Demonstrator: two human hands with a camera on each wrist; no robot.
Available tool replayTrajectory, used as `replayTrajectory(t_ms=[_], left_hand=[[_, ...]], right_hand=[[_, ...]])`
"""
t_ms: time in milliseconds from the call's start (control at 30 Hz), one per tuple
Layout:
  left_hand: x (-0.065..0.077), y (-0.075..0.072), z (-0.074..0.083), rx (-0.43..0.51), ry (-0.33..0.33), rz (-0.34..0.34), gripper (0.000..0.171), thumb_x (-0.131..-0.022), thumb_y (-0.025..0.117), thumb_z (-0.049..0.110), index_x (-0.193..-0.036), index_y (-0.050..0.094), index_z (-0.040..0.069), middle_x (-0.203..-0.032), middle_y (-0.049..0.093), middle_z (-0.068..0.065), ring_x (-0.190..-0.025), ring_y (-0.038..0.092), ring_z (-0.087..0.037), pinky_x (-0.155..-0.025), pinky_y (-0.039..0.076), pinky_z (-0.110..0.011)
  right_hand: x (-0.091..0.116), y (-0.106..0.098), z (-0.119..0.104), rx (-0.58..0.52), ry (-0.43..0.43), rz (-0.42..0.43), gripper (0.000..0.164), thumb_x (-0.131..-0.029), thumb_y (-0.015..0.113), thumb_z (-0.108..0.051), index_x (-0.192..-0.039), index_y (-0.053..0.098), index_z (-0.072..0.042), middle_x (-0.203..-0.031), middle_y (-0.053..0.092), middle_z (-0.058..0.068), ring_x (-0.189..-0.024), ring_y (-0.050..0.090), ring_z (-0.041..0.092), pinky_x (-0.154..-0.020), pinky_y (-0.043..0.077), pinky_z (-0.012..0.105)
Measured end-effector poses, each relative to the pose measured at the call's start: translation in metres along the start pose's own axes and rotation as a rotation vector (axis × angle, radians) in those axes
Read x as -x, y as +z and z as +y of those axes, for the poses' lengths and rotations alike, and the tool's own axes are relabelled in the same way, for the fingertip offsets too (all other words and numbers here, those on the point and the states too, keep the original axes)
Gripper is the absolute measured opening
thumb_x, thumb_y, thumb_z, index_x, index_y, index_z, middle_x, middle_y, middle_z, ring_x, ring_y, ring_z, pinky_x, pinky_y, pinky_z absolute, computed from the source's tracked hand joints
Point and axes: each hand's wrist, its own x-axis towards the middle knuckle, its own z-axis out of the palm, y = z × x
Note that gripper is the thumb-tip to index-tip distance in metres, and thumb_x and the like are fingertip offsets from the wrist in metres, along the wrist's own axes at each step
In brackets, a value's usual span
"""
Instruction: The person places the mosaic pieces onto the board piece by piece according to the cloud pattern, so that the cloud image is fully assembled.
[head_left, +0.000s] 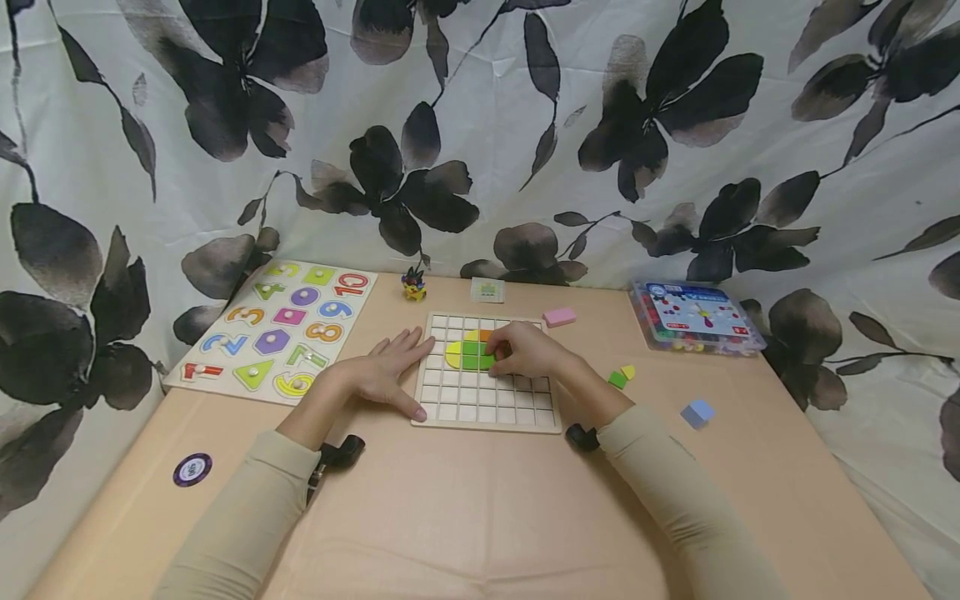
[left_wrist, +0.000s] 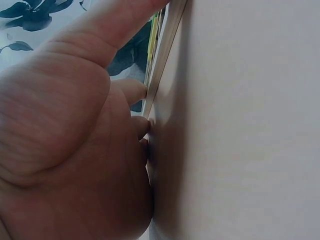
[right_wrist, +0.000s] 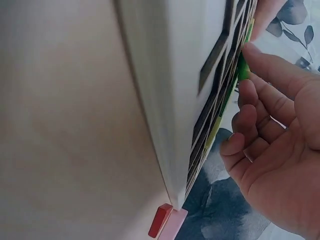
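Note:
A white gridded wooden board [head_left: 487, 414] lies in the middle of the table. On its squares sit green tiles [head_left: 474, 362], with yellow rounded pieces [head_left: 453, 353] along their left and an orange piece [head_left: 485, 335] above. My left hand [head_left: 381, 377] rests at the board's left side, fingers spread and thumb at the near left corner. Over the board, my right hand [head_left: 525, 350] pinches a green tile [right_wrist: 243, 69] between thumb and forefinger, close to the grid. The other fingers are loosely curled in the right wrist view.
A number-and-shape puzzle [head_left: 288, 332] lies left, a poker chip [head_left: 192, 470] nearer. A small figurine [head_left: 413, 284] and a pattern card [head_left: 487, 290] stand behind. Rightward are a pink block [head_left: 559, 317], small green [head_left: 617, 379] and yellow pieces, a blue block [head_left: 697, 413] and a plastic box [head_left: 697, 317].

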Motion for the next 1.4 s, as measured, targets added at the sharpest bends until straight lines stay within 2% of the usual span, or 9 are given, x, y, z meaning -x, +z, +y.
replayTrajectory(t_ms=[233,400,567,667,800,933,1033,1233,1400], left_hand=[[0.0,0.001,0.0,0.003,0.016,0.007,0.133,-0.073,0.085,0.064,-0.169,0.009,0.012,-0.175,-0.008,-0.02,-0.162,-0.01,-0.038,-0.13,-0.003,-0.06],[0.002,0.0,0.001,0.002,0.02,0.012,0.132,-0.073,0.086,0.062,-0.168,0.01,0.01,-0.175,-0.008,-0.021,-0.162,-0.01,-0.039,-0.13,-0.003,-0.06],[0.001,0.0,0.001,0.017,0.022,0.016,0.131,-0.073,0.086,0.061,-0.168,0.011,0.009,-0.174,-0.007,-0.022,-0.162,-0.009,-0.04,-0.13,-0.003,-0.061],[0.002,0.0,0.001,0.015,0.02,0.015,0.132,-0.073,0.086,0.062,-0.168,0.011,0.009,-0.174,-0.007,-0.022,-0.162,-0.009,-0.04,-0.13,-0.003,-0.061],[0.002,0.0,0.001,0.012,0.017,0.012,0.133,-0.073,0.086,0.063,-0.168,0.011,0.01,-0.174,-0.007,-0.021,-0.162,-0.009,-0.04,-0.13,-0.003,-0.061],[0.001,0.0,0.0,0.013,0.017,0.014,0.132,-0.073,0.085,0.063,-0.168,0.011,0.01,-0.174,-0.007,-0.022,-0.162,-0.009,-0.04,-0.13,-0.002,-0.061],[0.001,0.0,0.0,0.015,0.017,0.013,0.132,-0.073,0.086,0.062,-0.168,0.011,0.01,-0.174,-0.007,-0.022,-0.162,-0.009,-0.04,-0.13,-0.003,-0.061],[0.001,0.001,-0.001,0.014,0.02,0.011,0.133,-0.073,0.086,0.062,-0.168,0.01,0.009,-0.174,-0.007,-0.022,-0.162,-0.009,-0.041,-0.13,-0.003,-0.062],[0.0,0.001,0.0,0.013,0.021,0.012,0.132,-0.073,0.086,0.062,-0.168,0.01,0.01,-0.174,-0.007,-0.022,-0.162,-0.009,-0.04,-0.13,-0.003,-0.061]], right_hand=[[0.027,-0.019,0.0,0.014,0.01,0.079,0.047,-0.088,0.085,-0.018,-0.13,0.069,-0.004,-0.103,0.07,0.011,-0.086,0.059,0.021,-0.078,0.051,0.032],[0.062,-0.046,0.005,0.066,0.023,0.18,0.044,-0.091,0.082,-0.018,-0.131,0.068,-0.008,-0.118,0.07,0.015,-0.096,0.06,0.025,-0.079,0.053,0.037],[0.096,-0.07,0.019,0.094,0.092,0.231,0.045,-0.091,0.081,-0.016,-0.133,0.067,-0.008,-0.12,0.07,0.013,-0.098,0.062,0.029,-0.08,0.053,0.037],[0.112,-0.08,0.031,0.113,0.166,0.215,0.043,-0.091,0.08,-0.014,-0.132,0.068,-0.006,-0.119,0.07,0.015,-0.098,0.061,0.029,-0.08,0.053,0.036],[0.128,-0.088,0.048,0.116,0.273,0.141,0.038,-0.093,0.076,-0.009,-0.13,0.068,-0.002,-0.119,0.069,0.02,-0.1,0.06,0.03,-0.079,0.054,0.034],[0.138,-0.091,0.061,0.145,0.347,0.065,0.031,-0.094,0.075,-0.01,-0.123,0.072,-0.001,-0.115,0.072,0.018,-0.102,0.062,0.032,-0.085,0.057,0.042],[0.141,-0.088,0.068,0.171,0.392,0.029,0.023,-0.093,0.075,-0.011,-0.115,0.077,-0.007,-0.11,0.073,0.012,-0.1,0.062,0.029,-0.089,0.057,0.049],[0.137,-0.08,0.078,0.162,0.393,-0.027,0.016,-0.089,0.078,-0.009,-0.105,0.078,-0.008,-0.102,0.073,0.009,-0.095,0.061,0.027,-0.09,0.058,0.049],[0.134,-0.076,0.078,0.159,0.382,-0.02,0.015,-0.088,0.078,-0.004,-0.102,0.077,-0.01,-0.099,0.072,0.007,-0.093,0.06,0.025,-0.088,0.058,0.045]])
